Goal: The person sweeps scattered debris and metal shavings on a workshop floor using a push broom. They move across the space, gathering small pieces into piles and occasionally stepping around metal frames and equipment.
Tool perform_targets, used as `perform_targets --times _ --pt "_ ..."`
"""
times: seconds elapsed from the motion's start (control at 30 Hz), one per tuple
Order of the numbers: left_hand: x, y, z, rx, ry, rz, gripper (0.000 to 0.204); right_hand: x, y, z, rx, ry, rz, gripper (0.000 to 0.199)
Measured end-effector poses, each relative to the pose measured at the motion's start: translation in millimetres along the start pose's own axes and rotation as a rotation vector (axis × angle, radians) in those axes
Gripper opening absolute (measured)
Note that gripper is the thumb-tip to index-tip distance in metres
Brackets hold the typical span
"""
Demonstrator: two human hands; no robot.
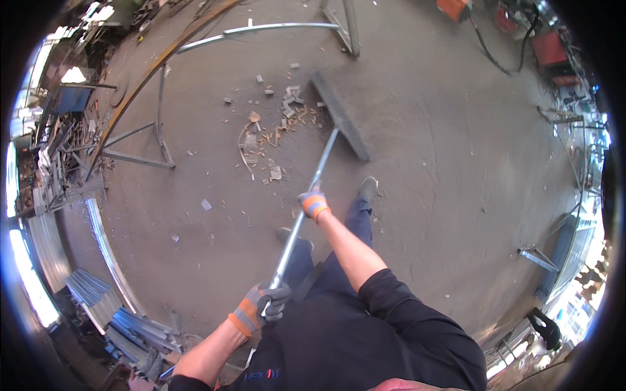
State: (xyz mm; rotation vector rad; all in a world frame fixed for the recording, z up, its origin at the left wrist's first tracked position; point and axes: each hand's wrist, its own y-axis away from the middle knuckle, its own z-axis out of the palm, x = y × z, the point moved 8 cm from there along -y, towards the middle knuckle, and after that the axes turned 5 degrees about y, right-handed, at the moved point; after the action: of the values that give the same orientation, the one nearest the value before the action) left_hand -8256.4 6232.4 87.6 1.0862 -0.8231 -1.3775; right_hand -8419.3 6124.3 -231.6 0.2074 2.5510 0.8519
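Observation:
A push broom with a long metal handle [292,242] and a wide dark head [340,117] slants across the floor in front of me. My left hand [266,304], in a grey and orange glove, is closed around the handle's near end by my waist. Farther up the handle, my right hand [314,202] grips it in a matching glove. The broom head rests on the floor just right of a scattered heap of debris [287,124]: grey chunks, small tan bits and scraps. A thin curved strip [243,152] lies at the heap's left side.
A long rusty beam on metal stands [160,140] runs along the left. Metal tubes [280,27] cross at the far side. Metal profiles [134,335] are stacked at the near left. A hose [495,60] and red equipment [550,49] sit far right. My shoes [369,188] are near the broom.

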Motion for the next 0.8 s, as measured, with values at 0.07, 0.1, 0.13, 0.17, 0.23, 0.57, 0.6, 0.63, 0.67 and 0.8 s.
perform_targets --times 0.07,0.1,0.13,0.17,0.23,0.57,0.6,0.63,0.67,0.8 --pt "7 33 -75 0.052 0.031 0.035 0.011 -92 -8 23 -0.049 0.048 -0.095 0.021" --pt "13 52 -110 0.051 0.018 0.068 0.01 -136 -7 29 0.005 0.054 -0.148 0.023" --pt "15 70 -139 0.061 0.014 0.086 0.011 -162 -7 41 -0.06 -0.132 -0.081 0.024" --pt "12 84 -163 0.068 0.092 0.075 0.017 -192 -7 51 -0.087 -0.17 -0.076 0.028" --pt "16 103 -197 0.123 -0.141 0.177 0.021 -225 -8 58 -0.013 -0.285 0.003 0.049" --pt "169 31 -145 -0.246 -0.244 0.274 0.006 -83 -164 -21 0.287 -0.715 0.22 0.048" --pt "206 11 -125 -0.262 -0.446 0.356 0.011 -52 -182 -43 0.391 -0.875 0.356 0.039" --pt "238 -9 -113 -0.232 -0.571 0.374 0.015 -26 -199 -62 0.476 -1.185 0.448 0.035" --pt "268 -30 -105 -0.197 -0.529 0.338 0.018 -16 -221 -80 0.456 -1.153 0.511 0.036" --pt "346 -72 -121 -0.148 -0.364 0.189 0.017 -31 -278 -81 0.315 -1.238 0.634 0.026"
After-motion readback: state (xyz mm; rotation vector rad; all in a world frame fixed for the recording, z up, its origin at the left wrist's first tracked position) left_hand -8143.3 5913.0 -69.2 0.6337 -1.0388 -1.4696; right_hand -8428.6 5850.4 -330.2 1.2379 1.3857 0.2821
